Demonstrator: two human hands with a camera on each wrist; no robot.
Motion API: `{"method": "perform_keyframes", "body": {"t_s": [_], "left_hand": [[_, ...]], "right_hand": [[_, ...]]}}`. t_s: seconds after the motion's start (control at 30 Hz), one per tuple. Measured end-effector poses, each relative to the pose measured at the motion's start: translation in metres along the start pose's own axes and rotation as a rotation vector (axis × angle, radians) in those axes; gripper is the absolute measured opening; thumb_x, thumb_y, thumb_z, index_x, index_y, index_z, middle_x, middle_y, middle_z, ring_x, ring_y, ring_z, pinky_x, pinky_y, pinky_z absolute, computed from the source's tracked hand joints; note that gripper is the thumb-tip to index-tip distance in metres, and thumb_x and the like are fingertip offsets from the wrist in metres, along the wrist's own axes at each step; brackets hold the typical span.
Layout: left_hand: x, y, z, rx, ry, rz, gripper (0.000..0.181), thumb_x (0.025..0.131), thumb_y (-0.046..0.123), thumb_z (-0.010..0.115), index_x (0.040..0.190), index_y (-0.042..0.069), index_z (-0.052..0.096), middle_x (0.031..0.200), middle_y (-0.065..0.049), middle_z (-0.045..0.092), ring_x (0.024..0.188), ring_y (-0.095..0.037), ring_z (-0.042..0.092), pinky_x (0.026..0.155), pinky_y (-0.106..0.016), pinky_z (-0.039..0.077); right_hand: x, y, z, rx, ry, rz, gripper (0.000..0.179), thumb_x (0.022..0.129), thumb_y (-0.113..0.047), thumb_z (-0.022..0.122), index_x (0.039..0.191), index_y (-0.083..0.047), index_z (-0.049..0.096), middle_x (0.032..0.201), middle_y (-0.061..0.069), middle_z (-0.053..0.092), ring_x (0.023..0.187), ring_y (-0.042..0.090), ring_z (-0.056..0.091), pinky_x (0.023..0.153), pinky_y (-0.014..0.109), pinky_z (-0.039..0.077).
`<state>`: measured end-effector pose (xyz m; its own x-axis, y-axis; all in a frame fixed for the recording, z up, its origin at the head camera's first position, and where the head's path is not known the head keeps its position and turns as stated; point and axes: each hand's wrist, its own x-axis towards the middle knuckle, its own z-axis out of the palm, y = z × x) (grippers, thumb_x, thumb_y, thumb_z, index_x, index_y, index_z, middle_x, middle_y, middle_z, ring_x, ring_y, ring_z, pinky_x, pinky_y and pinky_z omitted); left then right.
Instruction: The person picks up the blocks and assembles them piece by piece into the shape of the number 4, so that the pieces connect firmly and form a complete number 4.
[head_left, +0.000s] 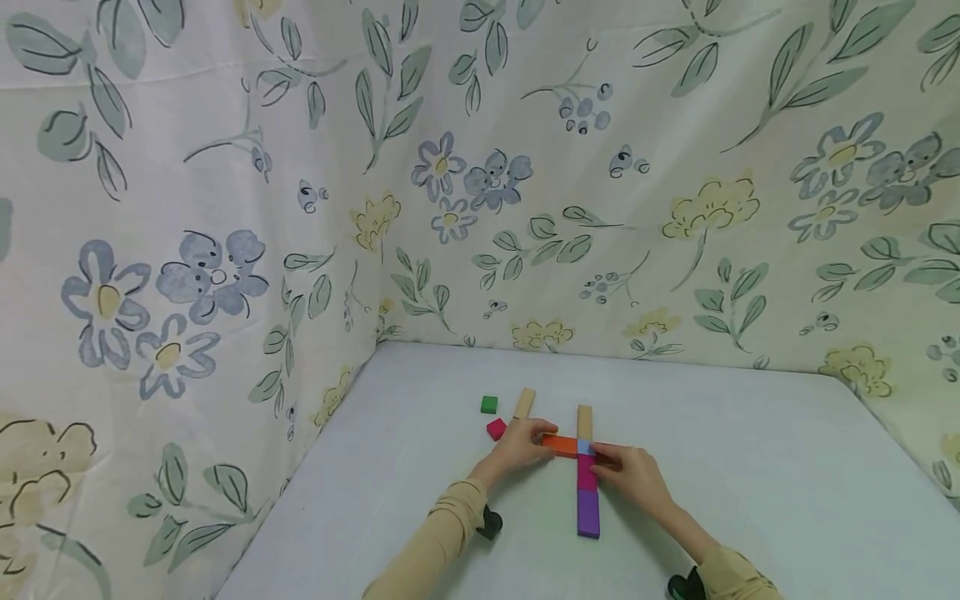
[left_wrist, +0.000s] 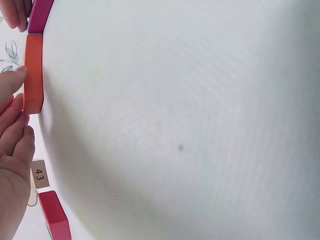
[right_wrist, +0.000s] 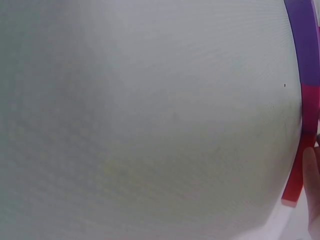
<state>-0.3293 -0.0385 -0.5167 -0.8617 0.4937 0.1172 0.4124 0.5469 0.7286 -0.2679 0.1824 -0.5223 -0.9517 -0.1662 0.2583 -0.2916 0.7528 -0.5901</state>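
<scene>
Several blocks lie as a cross on the white table. A light blue piece is at its middle, with a plain wooden block beyond it. On the near side come a magenta block and a purple block. My left hand pinches the outer end of the orange block, the cross's left arm. Opposite, my right hand holds the red block between thumb and fingers, its inner end against the cross. In the head view these fingers mostly hide the red block.
Left of the cross lie a green cube, a pinkish-red block and another wooden block. A wooden face marked 43 shows in the left wrist view. Floral cloth hangs behind the table and along its left side.
</scene>
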Motion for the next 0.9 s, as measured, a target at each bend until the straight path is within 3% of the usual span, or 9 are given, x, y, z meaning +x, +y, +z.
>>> {"method": "perform_keyframes", "body": {"t_s": [0.1, 0.43, 0.63, 0.9], "left_hand": [[0.000, -0.002, -0.001, -0.019, 0.022, 0.028, 0.037, 0.082, 0.009, 0.072, 0.118, 0.003, 0.065, 0.118, -0.005, 0.068, 0.115, -0.021, 0.060, 0.097, -0.032, 0.050], [-0.002, 0.007, -0.010, -0.147, 0.031, -0.003, 0.037, 0.086, 0.012, 0.069, 0.121, 0.004, 0.063, 0.122, -0.005, 0.065, 0.120, -0.023, 0.058, 0.101, -0.035, 0.047], [0.000, 0.010, -0.025, -0.163, 0.038, 0.026, 0.039, 0.086, 0.016, 0.070, 0.122, 0.006, 0.063, 0.123, -0.004, 0.065, 0.119, -0.020, 0.058, 0.102, -0.032, 0.046], [-0.003, 0.003, -0.054, -0.229, 0.075, -0.001, 0.039, 0.085, 0.017, 0.071, 0.122, 0.007, 0.064, 0.128, -0.008, 0.062, 0.124, -0.022, 0.055, 0.104, -0.035, 0.044]], "right_hand": [[0.000, 0.001, 0.000, -0.007, 0.001, -0.001, 0.036, 0.078, -0.012, 0.076, 0.113, -0.004, 0.069, 0.107, 0.012, 0.072, 0.091, 0.021, 0.069, 0.076, 0.033, 0.057], [-0.002, 0.000, 0.002, -0.016, -0.004, 0.003, 0.037, 0.078, -0.012, 0.076, 0.113, -0.004, 0.069, 0.106, 0.013, 0.072, 0.090, 0.022, 0.069, 0.075, 0.032, 0.057], [-0.001, -0.001, 0.001, -0.012, -0.005, 0.005, 0.037, 0.078, -0.011, 0.076, 0.114, -0.004, 0.069, 0.107, 0.013, 0.071, 0.093, 0.024, 0.069, 0.078, 0.035, 0.057], [0.000, -0.001, 0.001, -0.010, -0.010, 0.005, 0.038, 0.079, -0.011, 0.075, 0.115, -0.004, 0.068, 0.110, 0.013, 0.071, 0.096, 0.025, 0.069, 0.080, 0.037, 0.056]]}}
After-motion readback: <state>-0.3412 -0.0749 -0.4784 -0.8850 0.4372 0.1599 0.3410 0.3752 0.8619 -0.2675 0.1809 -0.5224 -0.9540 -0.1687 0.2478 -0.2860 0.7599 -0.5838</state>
